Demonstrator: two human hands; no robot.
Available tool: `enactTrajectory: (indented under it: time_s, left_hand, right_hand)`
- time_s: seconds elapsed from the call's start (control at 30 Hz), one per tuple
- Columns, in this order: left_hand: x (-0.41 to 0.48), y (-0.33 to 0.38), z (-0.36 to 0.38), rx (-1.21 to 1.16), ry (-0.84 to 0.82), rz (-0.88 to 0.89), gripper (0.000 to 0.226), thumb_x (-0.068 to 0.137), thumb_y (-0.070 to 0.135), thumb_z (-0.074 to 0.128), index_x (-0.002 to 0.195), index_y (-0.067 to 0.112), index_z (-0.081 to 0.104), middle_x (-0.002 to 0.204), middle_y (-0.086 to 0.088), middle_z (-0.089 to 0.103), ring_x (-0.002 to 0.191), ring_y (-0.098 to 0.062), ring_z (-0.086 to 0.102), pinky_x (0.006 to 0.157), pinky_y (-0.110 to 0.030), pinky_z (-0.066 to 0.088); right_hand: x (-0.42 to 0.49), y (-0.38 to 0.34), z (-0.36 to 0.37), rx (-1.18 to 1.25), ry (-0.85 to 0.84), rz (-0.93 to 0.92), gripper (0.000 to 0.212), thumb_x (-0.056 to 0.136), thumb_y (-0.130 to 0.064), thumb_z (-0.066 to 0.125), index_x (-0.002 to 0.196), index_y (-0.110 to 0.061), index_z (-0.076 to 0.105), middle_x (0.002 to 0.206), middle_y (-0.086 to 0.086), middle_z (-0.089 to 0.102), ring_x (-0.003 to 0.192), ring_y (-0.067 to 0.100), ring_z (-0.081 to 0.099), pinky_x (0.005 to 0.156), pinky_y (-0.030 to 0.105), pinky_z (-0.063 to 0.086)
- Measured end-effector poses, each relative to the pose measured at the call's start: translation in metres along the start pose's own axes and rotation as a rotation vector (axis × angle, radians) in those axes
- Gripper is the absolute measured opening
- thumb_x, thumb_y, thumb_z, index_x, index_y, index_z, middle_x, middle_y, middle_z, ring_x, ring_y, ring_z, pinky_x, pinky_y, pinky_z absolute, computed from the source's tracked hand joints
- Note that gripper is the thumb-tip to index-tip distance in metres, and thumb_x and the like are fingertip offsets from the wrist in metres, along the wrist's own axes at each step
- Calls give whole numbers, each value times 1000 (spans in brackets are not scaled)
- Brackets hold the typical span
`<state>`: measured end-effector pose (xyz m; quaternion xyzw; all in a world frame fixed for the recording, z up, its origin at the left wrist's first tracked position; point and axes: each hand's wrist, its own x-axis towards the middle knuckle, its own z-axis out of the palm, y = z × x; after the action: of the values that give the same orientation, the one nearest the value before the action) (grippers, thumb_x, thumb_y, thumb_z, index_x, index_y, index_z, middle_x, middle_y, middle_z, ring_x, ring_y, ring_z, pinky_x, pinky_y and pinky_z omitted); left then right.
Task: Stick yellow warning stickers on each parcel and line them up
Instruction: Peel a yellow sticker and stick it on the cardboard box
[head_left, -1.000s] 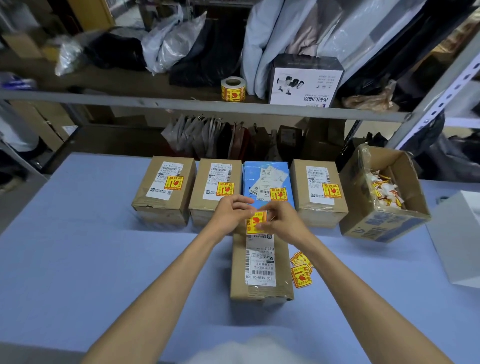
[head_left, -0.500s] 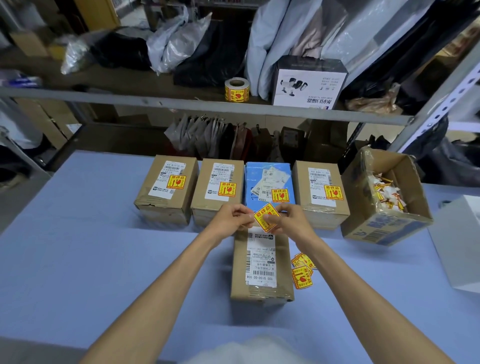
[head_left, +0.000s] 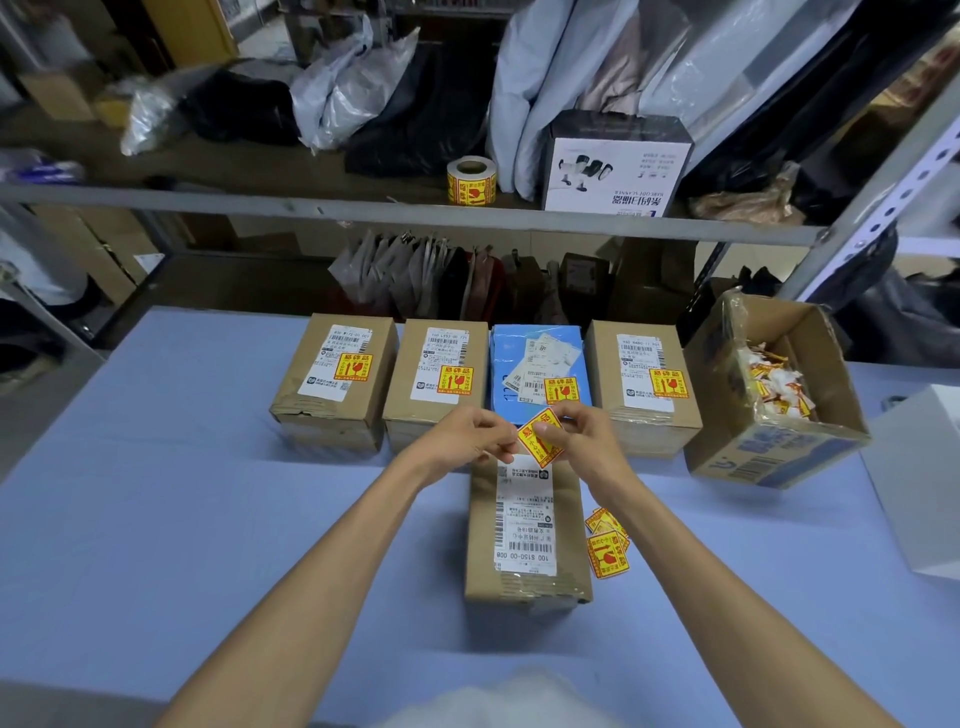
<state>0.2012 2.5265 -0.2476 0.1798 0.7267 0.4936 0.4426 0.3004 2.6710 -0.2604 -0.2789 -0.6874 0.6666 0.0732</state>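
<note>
both hands (head_left: 524, 439) pinch a yellow sticker (head_left: 540, 439), seemingly above the brown parcel (head_left: 524, 535)

Tilted over the near brown parcel (head_left: 527, 540), one yellow warning sticker (head_left: 540, 439); behind, four stickered parcels (head_left: 441, 384) side by side; loose stickers (head_left: 608, 551) just right.

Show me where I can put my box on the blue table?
Left of the near parcel, in front of the row of parcels, the table is bare. Crowded on the right: loose stickers, the open carton and a white box.
</note>
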Motion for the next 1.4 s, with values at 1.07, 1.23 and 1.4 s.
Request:
enactTrajectory:
  time_s: [1.07,1.23,1.4]
  left_hand:
    - [8,-12,4,-37,41,65,23,91,21,63,100,1,70,76,4,70,72,-5,65,67,-20,43]
    - [7,-11,6,-30,40,87,22,91,16,62,103,-2,68,83,-3,71,72,-4,67,64,-15,48]
    - [8,-12,6,-32,28,111,20,91,16,63,100,0,70,85,-6,72,74,-8,66,62,-13,48]
  right_hand:
    - [-11,10,14,-362,86,-297,15,89,-20,64,90,-11,76,80,-3,73,74,3,66,66,13,47]
    - [-6,10,13,-199,61,-186,13,85,-20,70,83,-7,73,73,2,73,70,14,70,65,27,57]
    - [-6,7,9,-36,54,-86,12,87,-8,67,83,3,68,74,18,71,68,28,70,64,32,59]
